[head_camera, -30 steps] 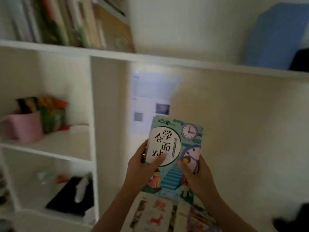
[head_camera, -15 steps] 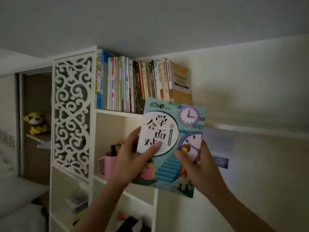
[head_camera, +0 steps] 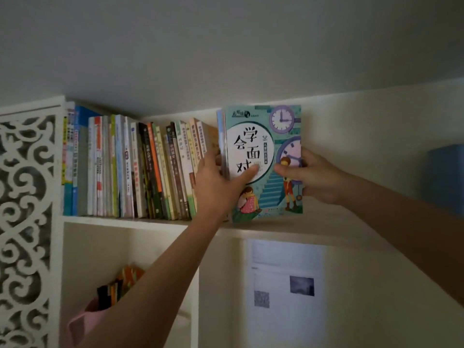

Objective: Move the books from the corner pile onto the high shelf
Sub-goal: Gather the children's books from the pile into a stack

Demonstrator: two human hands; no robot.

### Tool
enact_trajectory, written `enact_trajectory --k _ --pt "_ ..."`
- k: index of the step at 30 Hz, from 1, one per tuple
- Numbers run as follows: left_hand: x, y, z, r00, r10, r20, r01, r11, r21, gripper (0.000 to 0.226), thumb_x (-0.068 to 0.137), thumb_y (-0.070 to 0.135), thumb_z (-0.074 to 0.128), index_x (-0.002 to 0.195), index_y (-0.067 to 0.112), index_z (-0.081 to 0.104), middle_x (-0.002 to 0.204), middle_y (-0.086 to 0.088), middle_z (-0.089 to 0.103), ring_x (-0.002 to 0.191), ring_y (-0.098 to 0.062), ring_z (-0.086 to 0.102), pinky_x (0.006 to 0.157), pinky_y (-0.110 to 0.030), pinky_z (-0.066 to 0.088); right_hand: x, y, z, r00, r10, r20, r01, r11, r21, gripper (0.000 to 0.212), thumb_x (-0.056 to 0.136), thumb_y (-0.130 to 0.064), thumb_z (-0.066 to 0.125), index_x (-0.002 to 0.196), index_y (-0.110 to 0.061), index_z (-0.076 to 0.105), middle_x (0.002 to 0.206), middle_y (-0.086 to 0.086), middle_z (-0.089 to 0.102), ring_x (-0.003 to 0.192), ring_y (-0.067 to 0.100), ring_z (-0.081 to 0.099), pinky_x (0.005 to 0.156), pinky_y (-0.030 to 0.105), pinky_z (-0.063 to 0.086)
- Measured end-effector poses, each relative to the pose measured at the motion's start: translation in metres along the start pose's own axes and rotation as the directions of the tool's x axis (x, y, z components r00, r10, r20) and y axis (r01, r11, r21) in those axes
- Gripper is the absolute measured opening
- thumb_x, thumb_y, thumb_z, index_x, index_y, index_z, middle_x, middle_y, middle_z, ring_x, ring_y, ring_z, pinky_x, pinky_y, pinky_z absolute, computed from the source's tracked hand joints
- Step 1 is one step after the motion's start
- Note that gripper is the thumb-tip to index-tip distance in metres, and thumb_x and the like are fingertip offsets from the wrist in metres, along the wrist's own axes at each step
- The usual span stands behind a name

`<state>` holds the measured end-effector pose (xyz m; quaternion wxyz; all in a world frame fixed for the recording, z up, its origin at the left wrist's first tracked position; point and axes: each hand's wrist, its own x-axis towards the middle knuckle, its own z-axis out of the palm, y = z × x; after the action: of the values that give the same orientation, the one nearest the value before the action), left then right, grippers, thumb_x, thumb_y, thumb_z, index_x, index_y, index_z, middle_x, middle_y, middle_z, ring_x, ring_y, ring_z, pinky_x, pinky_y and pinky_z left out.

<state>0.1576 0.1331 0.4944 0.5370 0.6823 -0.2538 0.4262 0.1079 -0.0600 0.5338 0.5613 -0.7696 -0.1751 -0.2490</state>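
A teal book (head_camera: 263, 136) with clocks and stairs on its cover stands upright on the high white shelf (head_camera: 288, 228), cover facing me, at the right end of a row of upright books (head_camera: 140, 169). My left hand (head_camera: 218, 187) grips its left edge, thumb across the cover, fingers behind near the spines. My right hand (head_camera: 313, 177) holds its right edge, thumb on the cover. More thin books seem stacked behind the teal cover; their number is unclear. The corner pile is out of view.
A white carved lattice panel (head_camera: 25, 209) flanks the bookcase on the left. A pink holder (head_camera: 85, 322) with coloured items sits on a lower shelf. A printed sheet (head_camera: 283, 277) hangs on the wall below the shelf. A blue object (head_camera: 444, 177) stands far right on the shelf.
Both hands have lifted the teal book from chest height up to the high shelf, and its lower edge now rests there beside the row. My view has tilted upward.
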Motion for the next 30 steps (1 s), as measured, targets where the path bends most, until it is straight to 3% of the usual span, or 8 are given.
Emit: enact_trajectory --k 3,7,10,16,20,23,27,30 --pt "0.001 -0.014 0.008 0.999 -0.023 0.042 0.019 0.995 0.101 0.08 0.062 0.07 0.071 0.123 0.022 0.052 0.113 0.001 0.062 0.1 -0.015 0.062 0.081 -0.037 0.057 0.018 0.019 -0.004 0.993 0.097 0.064 -0.098 0.995 0.017 0.032 0.09 -0.014 0.065 0.119 -0.025 0.059 0.116 -0.002 0.069 0.111 0.022 0.063 0.092 0.043 0.051" --pt "-0.004 -0.022 -0.003 0.983 0.091 0.161 -0.127 0.965 0.229 0.075 0.074 0.048 0.076 0.137 0.023 0.044 0.127 0.004 0.055 0.117 -0.012 0.052 0.096 -0.032 0.05 0.038 0.047 -0.018 0.959 0.209 0.189 -0.221 0.974 0.045 0.038 0.09 -0.023 0.064 0.126 -0.034 0.056 0.128 -0.002 0.064 0.119 0.026 0.057 0.101 0.059 0.042" --pt "-0.012 -0.024 -0.017 0.931 0.204 0.303 -0.269 0.944 0.191 0.088 0.076 0.025 0.078 0.148 0.028 0.028 0.142 0.01 0.041 0.128 -0.002 0.037 0.106 -0.023 0.038 0.053 0.055 -0.021 0.937 0.234 0.26 -0.265 0.96 0.091 0.044 0.089 -0.022 0.064 0.131 -0.034 0.053 0.13 -0.001 0.063 0.121 0.027 0.056 0.102 0.06 0.041" --pt "-0.01 -0.045 -0.018 0.871 0.292 0.395 -0.43 0.841 0.328 0.107 0.074 0.026 0.079 0.151 0.033 0.005 0.159 0.015 0.0 0.145 -0.004 0.003 0.116 -0.026 0.017 0.081 0.066 -0.016 0.912 0.185 0.365 -0.256 0.954 0.155 0.047 0.083 -0.016 0.064 0.128 -0.026 0.056 0.127 0.003 0.064 0.121 0.026 0.058 0.096 0.049 0.048" --pt "-0.013 -0.049 -0.008 0.865 0.312 0.392 -0.472 0.772 0.426 0.097 0.082 0.026 0.073 0.153 0.025 0.007 0.16 0.007 -0.001 0.147 -0.011 0.001 0.113 -0.022 0.003 0.093 0.068 0.003 0.997 0.078 0.025 -0.071 0.974 -0.216 0.044 0.07 -0.025 0.081 0.112 -0.019 0.068 0.116 0.01 0.069 0.1 0.019 0.066 0.087 0.042 0.055" --pt "-0.015 -0.043 -0.005 0.887 0.287 0.361 -0.436 0.78 0.45 0.096 0.084 0.026 0.071 0.153 0.02 0.004 0.161 0.003 -0.001 0.148 -0.015 0.002 0.115 -0.025 0.003 0.088 0.059 0.01 0.986 -0.104 -0.127 0.002 0.782 -0.623 0.072 0.064 -0.045 0.084 0.124 -0.013 0.062 0.113 0.01 0.07 0.089 0.016 0.067 0.081 0.033 0.056" --pt "-0.009 -0.037 -0.008 0.888 0.27 0.372 -0.433 0.762 0.481 0.099 0.079 0.029 0.075 0.153 0.016 0.009 0.161 -0.001 0.007 0.146 -0.016 0.013 0.115 -0.023 0.009 0.045 0.025 0.025 0.992 0.015 0.127 0.043 0.897 -0.44 0.086 0.064 -0.06 0.072 0.14 -0.037 0.041 0.126 -0.009 0.06 0.109 0.009 0.06 0.077 0.032 0.058" --pt "-0.004 -0.035 -0.014 0.867 0.292 0.404 -0.485 0.682 0.547 0.095 0.075 0.023 0.079 0.15 0.01 0.023 0.157 -0.007 0.025 0.14 -0.021 0.028 0.114 -0.026 0.019 0.026 0.017 0.051 0.961 -0.025 0.274 0.2 0.746 -0.635 0.112 0.063 -0.065 0.07 0.153 -0.036 0.01 0.144 -0.013 0.044 0.129 0.008 0.046 0.099 0.024 0.045"
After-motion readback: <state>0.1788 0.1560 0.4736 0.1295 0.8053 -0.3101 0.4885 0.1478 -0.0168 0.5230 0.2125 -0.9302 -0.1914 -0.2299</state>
